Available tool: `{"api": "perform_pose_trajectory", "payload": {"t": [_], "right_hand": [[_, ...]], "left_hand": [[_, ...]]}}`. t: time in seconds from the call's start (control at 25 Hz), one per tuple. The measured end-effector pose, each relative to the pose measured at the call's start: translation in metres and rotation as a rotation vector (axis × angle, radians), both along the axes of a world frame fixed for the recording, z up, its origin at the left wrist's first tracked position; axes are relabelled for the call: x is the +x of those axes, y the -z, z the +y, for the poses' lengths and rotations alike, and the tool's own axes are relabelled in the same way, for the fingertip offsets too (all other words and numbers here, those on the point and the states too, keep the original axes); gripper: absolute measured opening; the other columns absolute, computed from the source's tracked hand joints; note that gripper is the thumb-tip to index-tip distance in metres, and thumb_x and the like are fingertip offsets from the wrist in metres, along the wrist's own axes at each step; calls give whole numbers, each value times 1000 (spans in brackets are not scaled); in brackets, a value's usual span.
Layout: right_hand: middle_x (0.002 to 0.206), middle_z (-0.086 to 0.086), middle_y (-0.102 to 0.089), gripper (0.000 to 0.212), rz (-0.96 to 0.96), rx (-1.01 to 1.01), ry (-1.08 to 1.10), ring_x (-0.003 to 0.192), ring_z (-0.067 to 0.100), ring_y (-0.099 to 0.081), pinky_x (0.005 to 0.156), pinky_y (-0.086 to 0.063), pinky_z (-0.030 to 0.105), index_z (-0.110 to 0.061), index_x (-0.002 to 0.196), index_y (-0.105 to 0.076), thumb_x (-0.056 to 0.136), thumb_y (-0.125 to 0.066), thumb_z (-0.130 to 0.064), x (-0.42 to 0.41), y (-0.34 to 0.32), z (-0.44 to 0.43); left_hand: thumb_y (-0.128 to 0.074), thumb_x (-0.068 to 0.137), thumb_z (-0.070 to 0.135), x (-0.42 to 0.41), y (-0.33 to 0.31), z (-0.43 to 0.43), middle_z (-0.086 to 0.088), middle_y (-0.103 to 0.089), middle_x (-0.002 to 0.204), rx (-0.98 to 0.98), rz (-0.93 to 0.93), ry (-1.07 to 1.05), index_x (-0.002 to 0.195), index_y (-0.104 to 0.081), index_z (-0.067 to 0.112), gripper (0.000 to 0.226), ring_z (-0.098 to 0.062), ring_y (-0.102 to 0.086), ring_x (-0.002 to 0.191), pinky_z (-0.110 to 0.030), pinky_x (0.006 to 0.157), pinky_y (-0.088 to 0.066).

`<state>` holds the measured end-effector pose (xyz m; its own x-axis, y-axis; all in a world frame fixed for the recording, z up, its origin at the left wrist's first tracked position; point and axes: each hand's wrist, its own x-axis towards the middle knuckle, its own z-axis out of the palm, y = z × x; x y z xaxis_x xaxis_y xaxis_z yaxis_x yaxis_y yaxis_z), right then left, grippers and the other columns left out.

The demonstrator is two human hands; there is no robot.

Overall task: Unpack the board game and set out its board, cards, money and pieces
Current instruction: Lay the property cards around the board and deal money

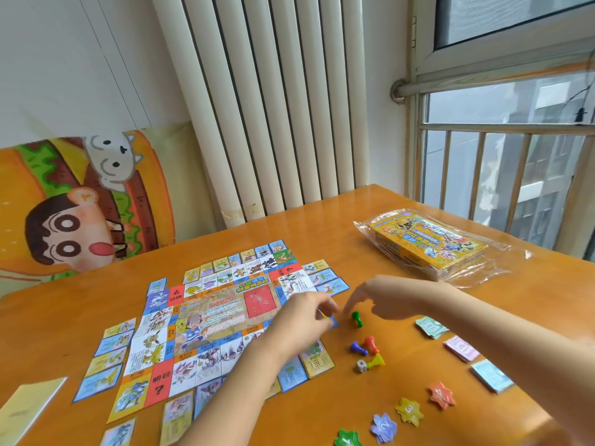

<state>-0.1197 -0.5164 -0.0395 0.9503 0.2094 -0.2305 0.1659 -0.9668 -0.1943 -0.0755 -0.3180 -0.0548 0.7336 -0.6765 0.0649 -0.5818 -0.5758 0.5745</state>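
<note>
Board [206, 320] lies flat on the table [322, 220] ringed by cards [113, 347], its near right corner hidden under the left forearm, whose left hand [302, 317] seems to pinch a small blue card [329, 318], while the right hand [386, 297], fingers loose and empty, hovers over the green pawn [356, 318], near the die [362, 366], money stacks [461, 348] and wrapped box [428, 244].

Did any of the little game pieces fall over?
Yes. The blue pawn, red pawn and yellow pawn lie tipped on their sides beside the die, right of the board. I cannot tell how the green pawn stands.
</note>
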Motion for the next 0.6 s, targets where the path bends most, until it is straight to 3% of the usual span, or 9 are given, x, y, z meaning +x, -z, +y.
{"api": "perform_pose_trajectory", "payload": {"t": [0.2,0.4,0.6], "right_hand": [[135,-2,-56,73,-57,-33,-75,121,20,-51,99,-42,34,-29,134,-52,74,-40,12,-25,11,6],[130,0,-60,48,-141,-72,-83,119,20,-53,98,-42,32,-21,128,-60,86,-52,2,-30,18,2],[115,-1,-66,27,-189,-124,-37,104,19,-59,87,-49,31,-21,114,-68,91,-56,-12,-31,20,-5]], "left_hand": [[-62,85,15,-31,15,-19,4,-60,114,131,-168,133,112,-65,26,29,-15,-56,106,-32,92,-45],[-60,88,18,-42,21,-22,2,-60,119,205,-236,130,115,-65,25,28,-19,-55,110,-31,91,-45],[-58,90,14,-39,25,-24,-1,-61,114,172,-225,124,110,-67,19,23,-17,-56,105,-22,84,-41]]}}
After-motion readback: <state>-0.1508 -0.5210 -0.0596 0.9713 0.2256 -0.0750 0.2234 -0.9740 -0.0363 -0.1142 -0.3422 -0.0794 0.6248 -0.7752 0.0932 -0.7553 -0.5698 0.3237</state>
